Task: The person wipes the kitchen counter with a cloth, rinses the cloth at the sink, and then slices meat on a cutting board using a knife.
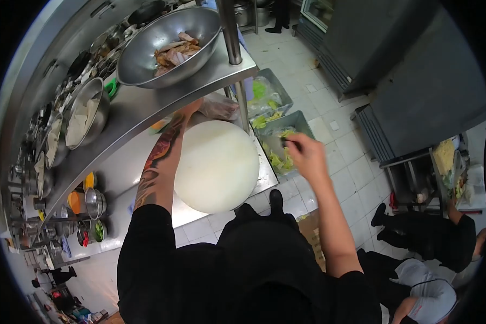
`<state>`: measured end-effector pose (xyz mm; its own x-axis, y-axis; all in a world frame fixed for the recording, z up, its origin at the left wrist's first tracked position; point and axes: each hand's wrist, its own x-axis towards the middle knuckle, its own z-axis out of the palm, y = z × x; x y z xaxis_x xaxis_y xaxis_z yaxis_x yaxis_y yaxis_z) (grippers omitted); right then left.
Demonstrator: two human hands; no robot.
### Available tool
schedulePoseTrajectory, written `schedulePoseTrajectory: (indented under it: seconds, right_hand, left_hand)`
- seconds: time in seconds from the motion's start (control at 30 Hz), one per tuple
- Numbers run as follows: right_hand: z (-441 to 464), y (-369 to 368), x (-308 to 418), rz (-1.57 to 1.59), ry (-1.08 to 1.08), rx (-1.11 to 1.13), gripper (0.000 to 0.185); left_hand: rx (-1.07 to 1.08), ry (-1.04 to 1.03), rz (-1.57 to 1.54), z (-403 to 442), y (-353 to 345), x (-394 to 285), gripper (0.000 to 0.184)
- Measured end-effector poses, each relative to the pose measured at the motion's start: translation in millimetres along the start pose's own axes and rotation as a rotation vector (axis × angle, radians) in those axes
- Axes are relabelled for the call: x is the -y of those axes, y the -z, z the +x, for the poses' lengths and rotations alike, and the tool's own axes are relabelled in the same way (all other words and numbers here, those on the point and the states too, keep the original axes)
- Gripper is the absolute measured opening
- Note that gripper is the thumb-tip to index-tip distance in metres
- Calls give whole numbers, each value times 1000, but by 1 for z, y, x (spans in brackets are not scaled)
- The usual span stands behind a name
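My tattooed left arm stretches forward past a round white cutting board point(217, 166) on the steel table. My left hand point(194, 106) is at the underside of the shelf edge, which hides its fingers. Beside it lies a clear plastic bag point(220, 106) with something pinkish inside. Out to the right, my right hand point(306, 155) hovers above a grey-green bin point(302, 125) with leafy scraps point(278, 161) in it. Its fingers are closed together, with a small dark bit at their tips that I cannot make out.
On the overhead steel shelf point(146, 105) stands a large metal bowl point(137, 51) of cooked meat pieces. A second bin point(281, 89) of greens sits behind the first. A shelf post point(229, 32) rises near the table corner. Other people point(432, 237) work at right.
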<state>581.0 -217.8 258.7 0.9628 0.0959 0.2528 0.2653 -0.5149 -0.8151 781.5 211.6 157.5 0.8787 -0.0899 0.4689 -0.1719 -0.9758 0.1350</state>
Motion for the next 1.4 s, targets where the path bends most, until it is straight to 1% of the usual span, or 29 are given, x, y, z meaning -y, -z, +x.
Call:
schedulePoseTrajectory:
  seconds: [0.03, 0.07, 0.13, 0.17, 0.23, 0.37, 0.4, 0.47, 0.5, 0.57, 0.6, 0.67, 0.7, 0.73, 0.77, 0.83, 0.87, 0.93, 0.97, 1.0, 1.03, 1.07, 1.13, 1.17, 1.2, 1.27, 1.3, 1.37, 1.4]
  right_hand:
    - [-12, 16, -7, 195, 3, -66, 16]
    - [-25, 32, -14, 389, 2, -128, 21]
    - [-53, 59, -27, 549, -327, -19, 36]
    - [-64, 65, -36, 549, -331, 3, 36]
    - [-82, 66, -57, 682, -556, 293, 49]
    - [-106, 39, -67, 781, -567, 475, 48]
    - [-111, 24, -63, 786, -560, 498, 48]
    - [-119, -10, -51, 989, -522, 508, 44]
    - [-116, -24, -50, 997, -521, 523, 44]
    - [-100, -53, -45, 948, -621, 753, 33]
    - [-91, -66, -34, 954, -619, 774, 33]
    - [-77, -91, -8, 753, -613, 861, 28]
    - [-76, -105, 2, 757, -610, 872, 28]
    - [-77, -119, 11, 793, -509, 867, 28]
    - [-76, -132, 19, 826, -410, 858, 29]
    - [-67, -159, 30, 785, -430, 895, 27]
    - [-64, -175, 36, 743, -448, 932, 26]
    - [-59, -213, 47, 777, -511, 925, 28]
    - [-56, -231, 56, 768, -477, 850, 29]
    - [-50, -251, 65, 757, -441, 773, 31]
    - [-40, -273, 73, 760, -439, 772, 31]
    - [-28, -294, 80, 725, -412, 797, 33]
    - [-6, -324, 89, 693, -385, 814, 34]
    - [4, -335, 92, 724, -380, 767, 34]
    - [11, -343, 94, 755, -375, 718, 34]
    - [19, -344, 92, 815, -429, 650, 31]
    - [21, -337, 90, 832, -440, 666, 29]
    - [17, -334, 83, 841, -444, 695, 26]
    - [11, -335, 81, 841, -448, 685, 26]
  left_hand:
    - [-99, -86, -2, 1, 8, 4, 29]
    - [-129, -99, -2, -4, 16, 7, 29]
    - [-167, -64, -40, -14, 33, 17, 28]
    - [-178, -51, -59, -18, 41, 21, 28]
    - [-207, -20, -96, -33, 61, 28, 28]
    - [-278, 90, -141, -71, 108, 67, 27]
    - [-303, 134, -160, -87, 118, 82, 27]
    - [-350, 215, -214, -103, 125, 116, 27]
    - [-366, 251, -240, -115, 127, 131, 27]
    - [-383, 303, -284, -138, 122, 156, 26]
    - [-377, 316, -299, -149, 115, 163, 26]
    - [-360, 325, -296, -172, 122, 153, 26]
    - [-32, 415, -409, -179, 139, 122, 31]
    - [300, 498, -521, -185, 153, 102, 36]
    - [301, 499, -519, -193, 163, 102, 36]
    - [490, 474, -181, -210, 179, 111, 37]
    - [497, 477, -177, -217, 184, 116, 37]
    - [406, 427, 67, -229, 197, 129, 31]
    - [408, 427, 72, -230, 198, 133, 31]
    - [405, 344, 104, -226, 195, 134, 26]
    - [401, 260, 133, -221, 191, 134, 22]
    - [399, 257, 134, -215, 191, 129, 22]
    - [288, 251, -32, -202, 195, 119, 16]
    - [151, 217, -93, -206, 186, 132, 14]
    - [154, 207, -95, -212, 179, 146, 14]
    - [123, 441, -555, -221, 172, 169, 13]
    - [128, 439, -559, -222, 173, 166, 13]
    - [115, 668, -830, -223, 174, 147, 10]
    - [123, 662, -834, -224, 169, 141, 10]
